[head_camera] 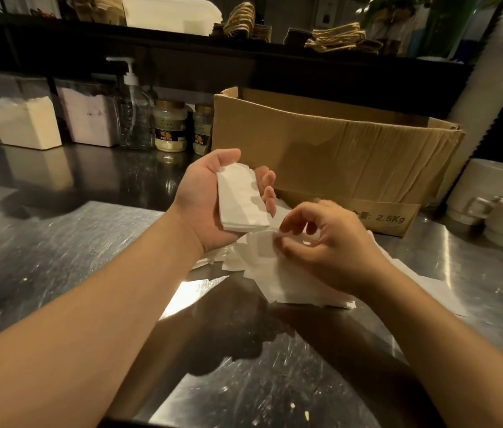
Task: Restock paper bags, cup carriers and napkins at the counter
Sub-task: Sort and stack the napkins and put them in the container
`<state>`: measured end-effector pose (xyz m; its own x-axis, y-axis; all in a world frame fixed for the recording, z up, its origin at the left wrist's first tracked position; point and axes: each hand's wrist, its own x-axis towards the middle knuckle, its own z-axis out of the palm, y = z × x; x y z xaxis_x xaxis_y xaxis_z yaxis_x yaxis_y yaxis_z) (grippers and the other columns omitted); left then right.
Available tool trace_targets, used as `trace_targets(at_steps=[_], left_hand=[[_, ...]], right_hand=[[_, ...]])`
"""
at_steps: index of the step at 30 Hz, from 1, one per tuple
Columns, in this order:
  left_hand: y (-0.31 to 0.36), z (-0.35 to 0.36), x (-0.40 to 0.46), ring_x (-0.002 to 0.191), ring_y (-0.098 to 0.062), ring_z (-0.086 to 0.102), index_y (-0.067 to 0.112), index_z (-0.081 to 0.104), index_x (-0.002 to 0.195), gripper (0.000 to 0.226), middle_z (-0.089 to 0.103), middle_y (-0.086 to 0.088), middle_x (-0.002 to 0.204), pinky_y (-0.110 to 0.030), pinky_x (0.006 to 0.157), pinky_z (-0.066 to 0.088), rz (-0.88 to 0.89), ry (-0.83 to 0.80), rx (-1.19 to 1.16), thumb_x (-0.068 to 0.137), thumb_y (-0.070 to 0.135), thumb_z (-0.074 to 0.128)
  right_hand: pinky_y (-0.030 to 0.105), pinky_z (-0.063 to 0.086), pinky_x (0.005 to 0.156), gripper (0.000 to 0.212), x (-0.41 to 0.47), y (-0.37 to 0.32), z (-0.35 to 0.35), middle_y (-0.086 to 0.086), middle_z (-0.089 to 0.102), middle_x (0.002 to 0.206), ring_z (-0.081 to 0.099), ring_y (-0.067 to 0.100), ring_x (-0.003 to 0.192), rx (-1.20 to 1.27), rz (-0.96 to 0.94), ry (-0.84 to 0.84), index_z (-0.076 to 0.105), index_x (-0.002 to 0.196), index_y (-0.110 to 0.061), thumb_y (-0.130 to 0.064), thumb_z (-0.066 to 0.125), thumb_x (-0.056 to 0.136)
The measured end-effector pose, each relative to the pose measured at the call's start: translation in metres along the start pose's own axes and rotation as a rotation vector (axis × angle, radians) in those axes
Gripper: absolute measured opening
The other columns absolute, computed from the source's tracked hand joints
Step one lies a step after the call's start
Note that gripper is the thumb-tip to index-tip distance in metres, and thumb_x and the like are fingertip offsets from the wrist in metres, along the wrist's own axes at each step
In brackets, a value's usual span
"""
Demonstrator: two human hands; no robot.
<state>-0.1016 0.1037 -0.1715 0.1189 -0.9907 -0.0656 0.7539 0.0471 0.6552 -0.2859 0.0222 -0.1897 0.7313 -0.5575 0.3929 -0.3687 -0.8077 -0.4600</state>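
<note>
Two lots of napkins are in play: a squared stack of napkins (242,201) lies in the left hand (213,196), cradled in the upturned palm with the thumb and fingertips curled round its edges, and a loose heap of napkins (290,279) is spread on the steel counter (58,257) just beneath and to the right. The right hand (330,242) hovers over that heap, thumb and forefinger pinching the edge of a single sheet, the other fingers loosely bent.

My worry is the thinness of the paper. Pinched at one edge, a sheet could tear or drag its neighbours along, and the heap, already sprawled toward the near edge of the counter, looks ready to slide further. The held stack rests more than it is clamped, so adding a sheet crookedly may fan it out or tip it off the palm.

Just behind the hands stands an open cardboard box (330,159). To the far left sit tubs of powder (24,122), a pump bottle (134,115) and small jars (170,126); on the right, stacked white cups (491,196) sit close enough for a careless elbow to knock.
</note>
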Motion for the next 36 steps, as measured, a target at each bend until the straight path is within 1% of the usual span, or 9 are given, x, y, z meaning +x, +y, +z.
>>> trace_targets(at_steps=[2, 4, 10, 15, 18, 28, 32, 34, 36], left_hand=[[0.001, 0.000, 0.000, 0.083, -0.022, 0.060, 0.012, 0.056, 0.128, 0.049, 0.064, -0.010, 0.107, -0.034, 0.083, 0.049, 0.022, 0.006, -0.007, 0.089, 0.042, 0.056], [0.000, 0.000, 0.001, 0.082, -0.022, 0.060, 0.012, 0.056, 0.126, 0.047, 0.064, -0.010, 0.105, -0.034, 0.083, 0.049, 0.026, 0.006, -0.022, 0.089, 0.041, 0.056], [-0.001, -0.002, 0.003, 0.083, -0.021, 0.059, 0.012, 0.057, 0.123, 0.046, 0.064, -0.008, 0.104, -0.034, 0.081, 0.049, -0.007, -0.004, -0.017, 0.087, 0.039, 0.058], [-0.003, -0.002, 0.004, 0.082, -0.022, 0.060, 0.014, 0.059, 0.122, 0.046, 0.066, -0.009, 0.102, -0.033, 0.083, 0.048, -0.006, 0.025, 0.002, 0.084, 0.040, 0.060], [-0.003, -0.002, 0.004, 0.082, -0.022, 0.060, 0.014, 0.058, 0.122, 0.048, 0.065, -0.008, 0.102, -0.033, 0.080, 0.050, -0.013, 0.018, 0.002, 0.082, 0.039, 0.061], [-0.003, -0.002, 0.004, 0.081, -0.022, 0.060, 0.013, 0.058, 0.122, 0.046, 0.065, -0.009, 0.102, -0.033, 0.081, 0.049, -0.008, 0.019, -0.023, 0.083, 0.039, 0.061], [-0.002, -0.002, 0.003, 0.081, -0.022, 0.060, 0.012, 0.057, 0.124, 0.048, 0.065, -0.010, 0.104, -0.034, 0.083, 0.048, 0.008, 0.021, -0.020, 0.085, 0.040, 0.059], [-0.002, -0.002, 0.003, 0.081, -0.023, 0.061, 0.012, 0.057, 0.128, 0.050, 0.065, -0.011, 0.105, -0.034, 0.082, 0.049, 0.017, 0.026, -0.044, 0.087, 0.040, 0.058], [-0.002, -0.002, 0.003, 0.080, -0.023, 0.062, 0.013, 0.056, 0.134, 0.054, 0.066, -0.012, 0.107, -0.034, 0.080, 0.052, 0.035, 0.037, -0.068, 0.088, 0.041, 0.058]], right_hand=[[0.055, 0.034, 0.111, 0.025, 0.000, -0.002, 0.001, -0.026, 0.050, 0.098, 0.043, 0.004, 0.102, -0.080, 0.030, -0.100, 0.063, 0.095, -0.043, -0.059, 0.074, 0.079], [0.051, 0.020, 0.116, 0.030, 0.000, -0.003, 0.001, -0.025, 0.046, 0.105, 0.034, 0.006, 0.110, -0.168, 0.036, -0.154, 0.060, 0.101, -0.046, -0.059, 0.076, 0.080], [0.036, 0.014, 0.094, 0.034, 0.002, -0.002, 0.005, -0.023, 0.050, 0.111, 0.039, 0.008, 0.116, -0.252, 0.005, -0.129, 0.064, 0.113, -0.044, -0.059, 0.072, 0.084], [0.045, 0.032, 0.104, 0.015, 0.005, 0.006, 0.013, -0.024, 0.058, 0.104, 0.047, 0.008, 0.107, -0.183, -0.023, -0.028, 0.068, 0.106, -0.047, -0.053, 0.063, 0.092], [0.054, 0.044, 0.098, 0.020, 0.007, 0.009, 0.016, -0.025, 0.060, 0.098, 0.050, 0.008, 0.102, -0.127, -0.019, -0.023, 0.071, 0.105, -0.047, -0.056, 0.059, 0.090], [0.058, 0.045, 0.096, 0.015, 0.007, 0.010, 0.016, -0.028, 0.059, 0.087, 0.052, 0.010, 0.098, -0.063, -0.064, 0.057, 0.074, 0.107, -0.042, -0.039, 0.066, 0.095], [0.057, 0.044, 0.094, 0.008, 0.005, 0.009, 0.011, -0.021, 0.054, 0.090, 0.047, 0.010, 0.097, -0.014, -0.070, 0.114, 0.070, 0.092, -0.046, -0.038, 0.070, 0.090], [0.056, 0.044, 0.094, 0.002, 0.004, 0.007, 0.007, -0.022, 0.051, 0.090, 0.047, 0.008, 0.097, 0.026, -0.094, 0.144, 0.063, 0.084, -0.046, -0.046, 0.064, 0.086], [0.052, 0.045, 0.092, 0.010, 0.002, 0.003, 0.003, -0.024, 0.054, 0.089, 0.049, 0.005, 0.097, 0.067, -0.115, 0.175, 0.060, 0.078, -0.045, -0.052, 0.053, 0.081]])
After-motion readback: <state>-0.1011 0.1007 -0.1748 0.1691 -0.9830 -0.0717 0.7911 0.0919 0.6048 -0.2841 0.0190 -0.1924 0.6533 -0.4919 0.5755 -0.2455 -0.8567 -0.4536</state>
